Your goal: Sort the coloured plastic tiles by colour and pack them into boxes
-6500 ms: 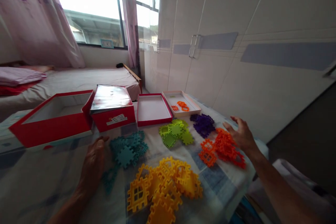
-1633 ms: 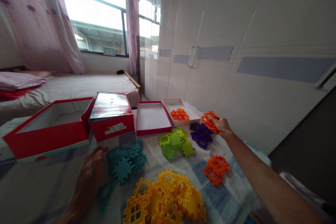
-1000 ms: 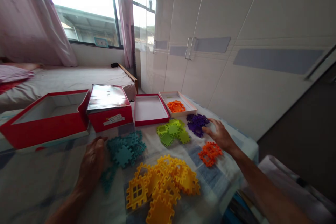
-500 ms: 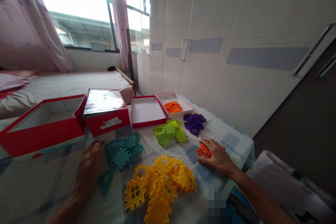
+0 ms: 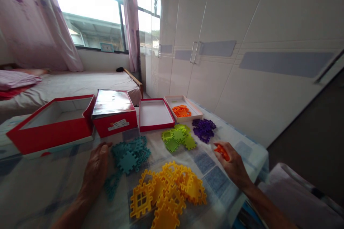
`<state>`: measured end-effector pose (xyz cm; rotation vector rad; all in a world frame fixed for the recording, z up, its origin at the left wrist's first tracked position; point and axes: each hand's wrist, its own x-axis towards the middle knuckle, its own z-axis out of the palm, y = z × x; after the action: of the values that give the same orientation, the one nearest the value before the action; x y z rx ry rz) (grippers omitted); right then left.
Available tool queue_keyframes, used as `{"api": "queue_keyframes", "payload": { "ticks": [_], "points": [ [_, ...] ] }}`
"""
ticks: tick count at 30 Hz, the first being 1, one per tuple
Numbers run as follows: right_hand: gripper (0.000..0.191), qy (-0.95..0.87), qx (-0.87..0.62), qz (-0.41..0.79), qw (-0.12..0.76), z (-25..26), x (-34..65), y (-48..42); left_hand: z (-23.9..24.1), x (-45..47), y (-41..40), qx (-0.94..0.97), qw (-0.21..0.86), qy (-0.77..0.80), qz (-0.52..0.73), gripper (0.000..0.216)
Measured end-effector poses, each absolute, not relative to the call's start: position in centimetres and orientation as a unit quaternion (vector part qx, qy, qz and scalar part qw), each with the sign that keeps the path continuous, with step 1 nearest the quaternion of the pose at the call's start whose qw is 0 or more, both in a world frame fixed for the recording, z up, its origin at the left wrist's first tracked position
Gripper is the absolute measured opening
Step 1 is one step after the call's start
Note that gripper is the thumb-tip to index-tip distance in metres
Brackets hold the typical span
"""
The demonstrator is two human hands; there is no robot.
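Observation:
Orange plastic building pieces (image 5: pixel 221 152) with toothed edges are gripped in my right hand (image 5: pixel 233 161), over the table's right side. My fingers hide part of them. On the left, my left hand (image 5: pixel 96 168) rests on the cloth with its fingers stretched out, holding nothing. Right beside it lie teal pieces (image 5: pixel 127 161), one triangular frame (image 5: pixel 111 185) apart from the main heap. Yellow pieces (image 5: pixel 166 189) are heaped at the front middle. Behind them sit lime green pieces (image 5: pixel 178 136), and purple pieces (image 5: pixel 204 129) lie just beyond my right hand.
Along the back stand an open red box (image 5: pixel 56 130), a closed red box (image 5: pixel 115 123), a shallow red lid (image 5: pixel 156 127) and a cream tray (image 5: pixel 196 115) holding orange pieces (image 5: pixel 181 111). A checked cloth (image 5: pixel 217 182) covers the table. A bed (image 5: pixel 88 78) and white wardrobe (image 5: pixel 212 78) stand beyond.
My right hand has closed around the orange pieces and drawn them slightly up and to the right. My left hand stays beside the teal heap. The view has shifted a little.

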<state>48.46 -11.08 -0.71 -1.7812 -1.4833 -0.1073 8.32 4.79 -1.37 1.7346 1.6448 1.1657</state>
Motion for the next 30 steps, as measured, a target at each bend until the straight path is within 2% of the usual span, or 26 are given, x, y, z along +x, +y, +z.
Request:
{"api": "queue_keyframes", "payload": {
  "ticks": [6,11,15,20,25,30],
  "points": [
    [0.033,-0.51,-0.686,0.044,0.517,2.9,50.6,-2.9,-1.9,8.3,4.9,0.621,0.25,0.599,0.44,0.06],
    [0.05,-0.51,-0.702,0.003,0.497,7.5,51.7,7.7,-1.9,8.4,5.0,0.607,0.251,0.597,0.461,0.057],
    [0.062,-0.531,-0.709,-0.032,0.463,8.8,49.6,11.7,-1.5,8.7,4.8,0.598,0.256,0.598,0.468,0.061],
    [0.032,-0.692,-0.619,-0.011,0.372,6.9,41.4,10.7,-1.6,8.9,4.8,0.59,0.271,0.597,0.471,0.06],
    [0.028,-0.829,-0.546,-0.042,0.109,4.2,34.6,9.1,-1.9,8.7,4.9,0.587,0.271,0.596,0.476,0.06],
    [0.021,-0.812,-0.577,-0.059,0.07,3.1,33.7,10.1,-2.3,8.6,5.2,0.585,0.279,0.587,0.485,0.059]
  ]
}}
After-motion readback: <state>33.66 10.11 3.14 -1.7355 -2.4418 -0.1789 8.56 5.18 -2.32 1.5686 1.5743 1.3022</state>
